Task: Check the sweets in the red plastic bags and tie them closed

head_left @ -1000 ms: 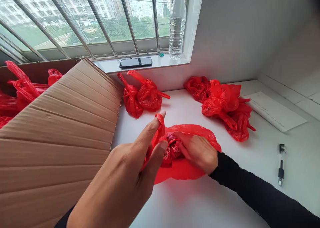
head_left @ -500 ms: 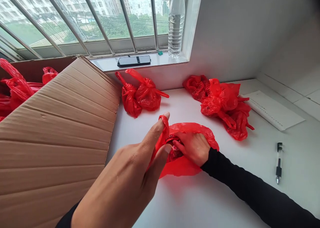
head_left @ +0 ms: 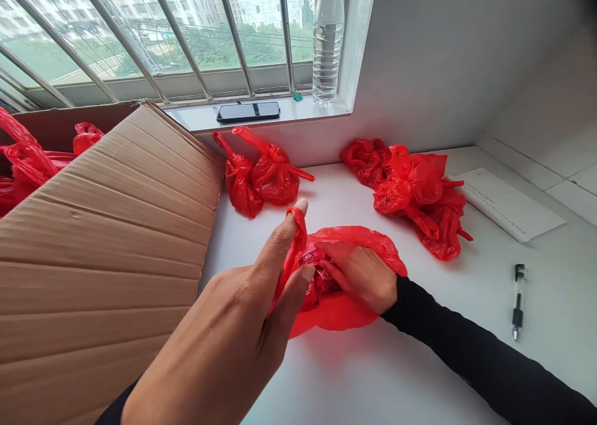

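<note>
A thin red plastic bag [head_left: 345, 316] lies spread open on the white table, with several small shiny red packets [head_left: 321, 282] in it. My left hand [head_left: 233, 313] grips the bag's left side, a twisted loop of plastic hooked over one finger near its tip. My right hand [head_left: 368, 275] reaches into the bag from the right, beside the packets. Its fingers stretch leftward and look apart, tinted red by the bag; some of them are hidden, and no packet is clearly seen in its grasp.
At left stands a cardboard box [head_left: 107, 244] with red bags inside. Two knotted red bags [head_left: 277, 176] sit by the sill, more red bags [head_left: 415, 188] at the right back. A phone [head_left: 248, 112] and water bottle [head_left: 328, 58] rest on the sill. Right: paper [head_left: 510, 207], pen [head_left: 517, 303].
My left hand has moved slightly left and up, drawing the bag's left side with it. More of the red packets show. My right hand stays in the bag.
</note>
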A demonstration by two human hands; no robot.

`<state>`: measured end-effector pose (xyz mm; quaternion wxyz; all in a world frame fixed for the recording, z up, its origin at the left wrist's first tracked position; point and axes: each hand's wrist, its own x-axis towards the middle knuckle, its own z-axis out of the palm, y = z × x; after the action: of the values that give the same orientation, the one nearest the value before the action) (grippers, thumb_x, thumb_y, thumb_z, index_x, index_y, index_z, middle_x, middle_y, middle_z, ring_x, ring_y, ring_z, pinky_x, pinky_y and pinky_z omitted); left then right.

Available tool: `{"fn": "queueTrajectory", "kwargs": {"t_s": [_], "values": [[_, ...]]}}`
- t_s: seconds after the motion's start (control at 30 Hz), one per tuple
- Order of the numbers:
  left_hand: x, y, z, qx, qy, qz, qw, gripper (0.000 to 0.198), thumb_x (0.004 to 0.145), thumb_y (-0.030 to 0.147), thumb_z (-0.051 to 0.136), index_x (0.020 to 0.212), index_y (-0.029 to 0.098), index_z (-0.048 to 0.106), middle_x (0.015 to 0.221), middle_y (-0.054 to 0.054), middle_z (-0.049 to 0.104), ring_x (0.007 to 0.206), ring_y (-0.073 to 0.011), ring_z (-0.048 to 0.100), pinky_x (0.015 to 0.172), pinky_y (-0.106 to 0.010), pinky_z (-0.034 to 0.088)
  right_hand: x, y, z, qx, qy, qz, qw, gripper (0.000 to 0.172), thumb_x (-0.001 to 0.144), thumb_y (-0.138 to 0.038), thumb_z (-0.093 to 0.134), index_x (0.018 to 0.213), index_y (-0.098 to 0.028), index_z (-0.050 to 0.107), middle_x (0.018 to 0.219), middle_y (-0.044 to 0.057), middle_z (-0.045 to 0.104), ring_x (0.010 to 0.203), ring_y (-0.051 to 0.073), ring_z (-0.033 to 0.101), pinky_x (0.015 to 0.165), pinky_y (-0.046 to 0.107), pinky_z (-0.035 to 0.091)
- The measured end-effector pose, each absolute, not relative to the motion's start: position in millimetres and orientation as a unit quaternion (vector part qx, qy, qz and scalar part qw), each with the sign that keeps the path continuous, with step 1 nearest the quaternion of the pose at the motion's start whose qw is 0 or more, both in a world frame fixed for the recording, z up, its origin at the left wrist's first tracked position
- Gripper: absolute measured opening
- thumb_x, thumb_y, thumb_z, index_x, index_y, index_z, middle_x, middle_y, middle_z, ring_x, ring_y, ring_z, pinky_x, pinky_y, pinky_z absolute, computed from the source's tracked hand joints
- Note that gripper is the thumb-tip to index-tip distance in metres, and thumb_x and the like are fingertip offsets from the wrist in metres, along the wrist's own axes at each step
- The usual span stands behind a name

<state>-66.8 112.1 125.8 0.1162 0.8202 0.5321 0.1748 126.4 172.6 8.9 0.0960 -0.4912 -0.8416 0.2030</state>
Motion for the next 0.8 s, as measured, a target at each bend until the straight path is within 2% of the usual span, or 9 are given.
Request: {"fn": "queueTrajectory", "kwargs": {"t_s": [0.17,0.3,0.37,0.43,0.53,0.63,0.7,0.8], "values": [[-66,113,125,0.825,0.523,0.180,0.115,0.050,0.105,0.034,0.042,0.153,0.031,0.031,0.051,0.011,0.043,0.037,-0.0129,0.042,0.053,-0.026,0.046,141,171,12,-0.451,-0.864,0.199,0.104,0.038,0.099,-0.028,0.049,0.134,-0.016,0.055,0.111,0.011,0.071,0.099,0.025,0.065,0.076,0.032,0.046],[-65,112,124,0.829,0.520,0.178,0.109,0.051,0.104,0.034,0.043,0.153,0.032,0.031,0.051,0.012,0.044,0.035,-0.0130,0.041,0.054,-0.027,0.048,139,171,12,-0.464,-0.861,0.191,0.089,0.032,0.100,-0.028,0.045,0.125,-0.017,0.061,0.110,0.010,0.068,0.090,0.022,0.063,0.069,0.030,0.042],[-65,112,123,0.827,0.524,0.175,0.105,0.051,0.104,0.034,0.043,0.153,0.031,0.031,0.050,0.012,0.042,0.035,-0.0132,0.042,0.054,-0.027,0.048,133,170,11,-0.456,-0.866,0.186,0.089,0.030,0.099,-0.024,0.044,0.120,-0.019,0.064,0.104,0.008,0.067,0.081,0.019,0.061,0.064,0.029,0.038],[-65,113,122,0.824,0.528,0.175,0.106,0.050,0.104,0.033,0.043,0.153,0.031,0.032,0.050,0.011,0.043,0.039,-0.0139,0.048,0.054,-0.026,0.047,129,169,8,-0.428,-0.878,0.186,0.108,0.030,0.097,-0.019,0.043,0.117,-0.020,0.066,0.094,0.005,0.065,0.075,0.017,0.056,0.063,0.029,0.035],[-64,113,122,0.824,0.528,0.174,0.113,0.049,0.104,0.034,0.042,0.152,0.031,0.032,0.056,0.009,0.051,0.050,-0.0156,0.059,0.054,-0.026,0.047,126,167,4,-0.404,-0.884,0.184,0.147,0.027,0.097,-0.021,0.044,0.114,-0.020,0.066,0.090,0.003,0.061,0.072,0.015,0.049,0.064,0.029,0.033],[-64,113,121,0.823,0.526,0.178,0.121,0.048,0.105,0.034,0.042,0.151,0.031,0.034,0.052,0.010,0.046,0.053,-0.0167,0.062,0.056,-0.026,0.047,123,161,-1,-0.396,-0.889,0.186,0.134,0.019,0.094,-0.029,0.053,0.104,-0.022,0.068,0.094,0.005,0.058,0.077,0.017,0.048,0.066,0.030,0.032],[-65,113,121,0.823,0.525,0.179,0.123,0.047,0.104,0.034,0.044,0.151,0.030,0.035,0.049,0.010,0.041,0.054,-0.0168,0.063,0.057,-0.026,0.047,122,158,-3,-0.377,-0.899,0.190,0.113,0.019,0.090,-0.032,0.059,0.104,-0.025,0.069,0.097,0.006,0.057,0.085,0.020,0.049,0.070,0.033,0.032],[-65,112,121,0.824,0.524,0.179,0.122,0.048,0.104,0.034,0.044,0.151,0.031,0.034,0.050,0.010,0.042,0.056,-0.0168,0.064,0.055,-0.025,0.046,124,155,2,-0.357,-0.906,0.199,0.106,0.021,0.091,-0.028,0.056,0.106,-0.029,0.071,0.101,0.006,0.056,0.090,0.022,0.049,0.070,0.034,0.031]]}}
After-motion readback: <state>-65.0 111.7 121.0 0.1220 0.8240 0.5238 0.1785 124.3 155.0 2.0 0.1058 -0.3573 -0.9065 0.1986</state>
